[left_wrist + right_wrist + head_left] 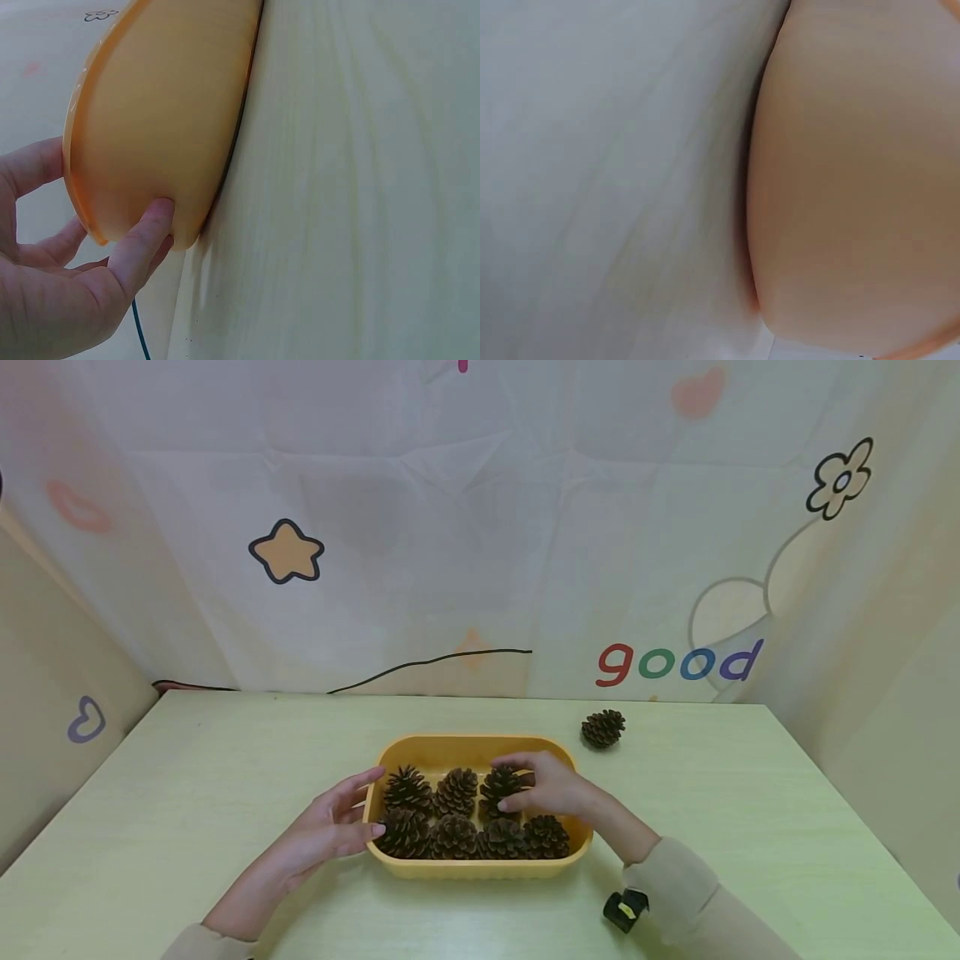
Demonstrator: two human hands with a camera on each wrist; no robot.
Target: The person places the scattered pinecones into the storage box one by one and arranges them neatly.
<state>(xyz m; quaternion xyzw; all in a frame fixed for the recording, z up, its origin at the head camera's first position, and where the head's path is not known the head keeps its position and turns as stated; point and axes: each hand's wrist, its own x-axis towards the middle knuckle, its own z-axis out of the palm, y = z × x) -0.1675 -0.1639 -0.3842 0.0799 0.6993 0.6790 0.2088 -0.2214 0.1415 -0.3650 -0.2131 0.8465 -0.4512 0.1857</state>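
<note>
A yellow plastic tub (480,868) on the table holds several brown pine cones (453,837), arranged in two rows. My left hand (337,822) holds the tub's left end, its fingertips at the rim. In the left wrist view, one finger (154,217) touches the tub's outer wall (165,112), and another meets its rim. Reaching over the right side, my right hand (551,781) grips a pine cone (497,787) in the back row, thumb and fingers around it. The right wrist view has only the tub's outer wall (855,180) and the tabletop, with that hand out of sight.
One more pine cone (603,728) lies on the table behind the tub's right corner. A small black device (626,910) with a yellow mark sits by the right sleeve (675,889). Printed cloth (450,568) hangs behind the pale tabletop (247,760).
</note>
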